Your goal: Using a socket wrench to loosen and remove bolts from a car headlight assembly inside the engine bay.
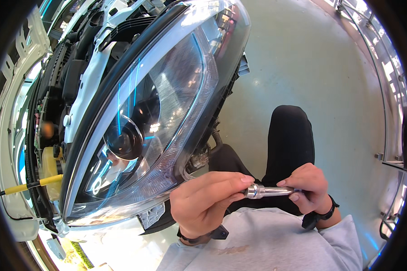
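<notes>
A silver cylindrical tool [274,191], like a socket on an extension, lies roughly level over my lap. My left hand [203,203] grips its wider left end with curled fingers. The thumb and fingers of my right hand [307,189] pinch the narrow right end, where a small dark piece shows, too small to name. Both wrists wear black bands. A large clear headlamp [172,90] with a dark projector lens sits just beyond my left hand, on the car front to the upper left.
An open engine bay [77,67] with a yellow rod [49,179] fills the left. My dark-trousered knee [289,131] is raised beside the headlamp. Greenish-grey floor [330,81] lies behind it. A metal-framed structure [380,90] runs along the right edge.
</notes>
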Action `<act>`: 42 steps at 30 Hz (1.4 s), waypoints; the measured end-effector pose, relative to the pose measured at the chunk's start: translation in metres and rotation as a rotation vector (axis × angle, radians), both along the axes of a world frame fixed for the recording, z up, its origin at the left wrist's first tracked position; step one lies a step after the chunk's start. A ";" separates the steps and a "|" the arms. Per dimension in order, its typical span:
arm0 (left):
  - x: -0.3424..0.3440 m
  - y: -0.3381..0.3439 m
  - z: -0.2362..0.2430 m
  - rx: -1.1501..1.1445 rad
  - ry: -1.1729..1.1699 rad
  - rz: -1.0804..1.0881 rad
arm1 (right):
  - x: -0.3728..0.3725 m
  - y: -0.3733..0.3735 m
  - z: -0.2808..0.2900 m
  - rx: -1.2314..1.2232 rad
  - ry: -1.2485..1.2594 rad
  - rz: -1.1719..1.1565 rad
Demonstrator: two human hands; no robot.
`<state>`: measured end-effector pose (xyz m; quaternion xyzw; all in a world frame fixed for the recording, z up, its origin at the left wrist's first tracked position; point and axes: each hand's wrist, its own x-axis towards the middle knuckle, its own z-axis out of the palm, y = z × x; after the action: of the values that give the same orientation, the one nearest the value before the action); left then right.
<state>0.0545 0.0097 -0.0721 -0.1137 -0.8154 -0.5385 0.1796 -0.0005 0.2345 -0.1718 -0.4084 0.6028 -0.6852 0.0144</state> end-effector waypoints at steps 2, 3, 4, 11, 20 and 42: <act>-0.005 0.000 0.000 -0.030 -0.004 -0.005 | 0.001 0.002 0.001 0.018 -0.042 0.008; -0.007 -0.001 0.001 -0.063 -0.006 -0.005 | 0.004 0.002 0.002 -0.001 -0.161 0.024; -0.009 -0.001 0.001 -0.064 -0.007 -0.004 | 0.005 0.003 0.003 -0.020 -0.281 0.039; -0.011 -0.004 -0.007 0.190 -0.063 -0.018 | 0.005 0.010 0.008 -0.070 -0.775 0.417; -0.011 0.007 -0.014 0.136 0.000 0.142 | 0.005 0.003 0.008 -0.121 -0.858 0.464; 0.092 0.002 -0.026 0.707 -0.187 0.339 | 0.044 -0.026 0.026 0.141 -0.805 0.630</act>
<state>0.1465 0.0116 -0.0978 0.1405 -0.5999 -0.7566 0.2189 0.0439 0.2083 -0.1454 -0.2721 0.4422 -0.7082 0.4785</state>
